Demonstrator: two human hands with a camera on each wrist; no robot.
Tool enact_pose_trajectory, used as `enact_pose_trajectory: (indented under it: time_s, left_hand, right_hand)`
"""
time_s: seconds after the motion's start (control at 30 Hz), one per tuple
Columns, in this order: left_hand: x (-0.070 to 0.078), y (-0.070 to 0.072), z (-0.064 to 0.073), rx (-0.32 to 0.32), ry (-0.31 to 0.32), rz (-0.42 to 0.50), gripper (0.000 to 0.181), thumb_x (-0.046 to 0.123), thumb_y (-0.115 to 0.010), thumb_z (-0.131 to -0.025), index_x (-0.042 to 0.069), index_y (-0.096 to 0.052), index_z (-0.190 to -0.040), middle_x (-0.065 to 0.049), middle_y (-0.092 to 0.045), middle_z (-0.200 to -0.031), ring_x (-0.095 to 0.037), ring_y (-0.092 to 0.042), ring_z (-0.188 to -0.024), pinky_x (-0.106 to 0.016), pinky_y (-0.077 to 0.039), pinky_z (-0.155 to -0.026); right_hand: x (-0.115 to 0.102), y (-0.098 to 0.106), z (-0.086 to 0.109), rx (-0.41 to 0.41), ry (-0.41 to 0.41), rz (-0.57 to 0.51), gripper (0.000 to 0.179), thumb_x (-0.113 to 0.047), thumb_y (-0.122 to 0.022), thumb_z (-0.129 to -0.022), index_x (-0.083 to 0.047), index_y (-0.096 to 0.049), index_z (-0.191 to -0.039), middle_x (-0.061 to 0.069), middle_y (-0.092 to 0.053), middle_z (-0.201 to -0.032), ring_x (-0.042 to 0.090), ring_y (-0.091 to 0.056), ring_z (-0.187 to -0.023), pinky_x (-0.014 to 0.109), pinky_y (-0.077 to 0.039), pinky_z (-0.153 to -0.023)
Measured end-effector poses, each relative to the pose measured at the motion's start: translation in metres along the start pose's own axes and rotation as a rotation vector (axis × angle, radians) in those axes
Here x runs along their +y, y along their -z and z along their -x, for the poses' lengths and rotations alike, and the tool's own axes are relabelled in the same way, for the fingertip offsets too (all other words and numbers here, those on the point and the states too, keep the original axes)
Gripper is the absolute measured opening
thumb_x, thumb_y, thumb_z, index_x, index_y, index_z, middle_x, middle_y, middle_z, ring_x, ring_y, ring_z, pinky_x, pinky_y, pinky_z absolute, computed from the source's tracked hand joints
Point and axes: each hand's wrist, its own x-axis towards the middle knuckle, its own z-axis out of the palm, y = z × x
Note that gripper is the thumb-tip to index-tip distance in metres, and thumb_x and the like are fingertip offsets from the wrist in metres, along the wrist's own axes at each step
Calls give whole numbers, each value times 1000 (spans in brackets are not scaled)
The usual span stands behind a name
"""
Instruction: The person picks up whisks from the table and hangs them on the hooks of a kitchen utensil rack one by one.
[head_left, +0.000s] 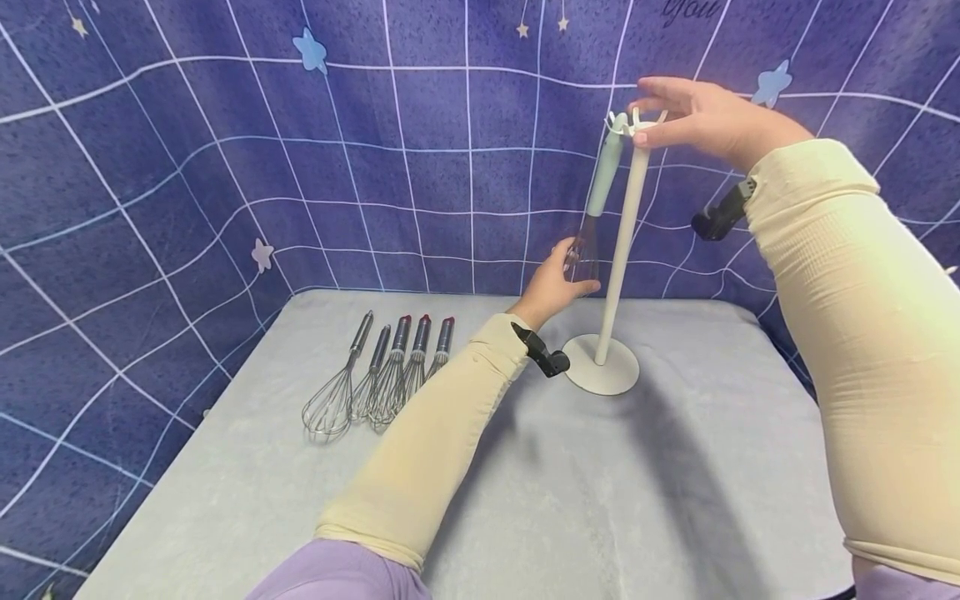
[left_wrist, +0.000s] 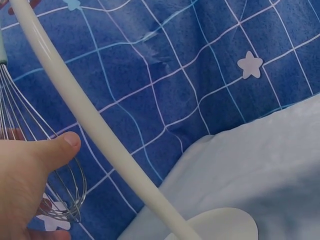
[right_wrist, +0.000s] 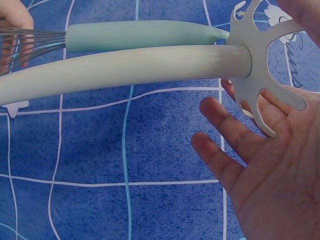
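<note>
A whisk with a pale green handle hangs by its handle end from a hook of a white utensil stand. My left hand holds the whisk low, around its wire loops, thumb on one side and fingers on the other. Up at the stand's top, my right hand holds the ring of hooks between thumb and fingers. Its lower fingers spread loosely below the hooks in the right wrist view. The round base stands on the table.
Several metal whisks lie side by side at the left of the grey-covered table, some with red handle ends. A blue gridded curtain with stars hangs close behind the table and along its left side.
</note>
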Motion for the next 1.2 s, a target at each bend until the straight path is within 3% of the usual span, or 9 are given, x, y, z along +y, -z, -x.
enact_pose_trajectory:
  time_s: [0.3, 0.57, 0.7, 0.87, 1.2]
  left_hand:
    - [1, 2, 2, -20, 23, -50, 87, 28, -82, -86, 18, -32, -157, -11, -50, -150, -24, -49, -136, -37, -43, -110]
    - [0, 17, 3, -24, -7, -71, 86, 32, -82, -87, 20, -32, -156, -16, -48, -150, -28, -48, -136, -42, -43, -109]
    - [-1, 32, 5, -29, -15, -82, 84, 34, -79, -89, 22, -31, -156, -15, -46, -151, -27, -45, -139, -45, -43, -109]
    - [-3, 54, 9, -5, -12, -164, 82, 37, -77, -90, 23, -32, -156, -14, -48, -149, -26, -47, -136, -46, -44, -107]
    - [-16, 109, 20, 40, 17, -287, 81, 36, -76, -92, 22, -31, -157, -17, -47, -149, -29, -49, -134, -48, -44, -107]
  right_hand:
    - [-1, 1, -1, -8, 1, -10, 88, -32, -65, -97, -27, -8, -164, 4, -21, -168, 28, -16, -154, 53, -5, -124]
    - [0, 0, -3, -1, 9, -37, 88, -28, -65, -98, -21, -9, -164, 6, -23, -167, 27, -18, -154, 49, -6, -125]
    - [0, 0, -4, 9, 7, -34, 87, -28, -65, -98, -20, -9, -164, 7, -25, -166, 25, -20, -153, 46, -9, -125]
    - [1, 0, 0, 8, 7, -2, 88, -32, -66, -97, -27, -10, -164, 3, -23, -167, 26, -17, -154, 52, -7, -124]
    - [2, 0, 0, -8, 17, -7, 87, -31, -66, -98, -29, -10, -164, 1, -23, -167, 26, -19, -153, 52, -6, -124]
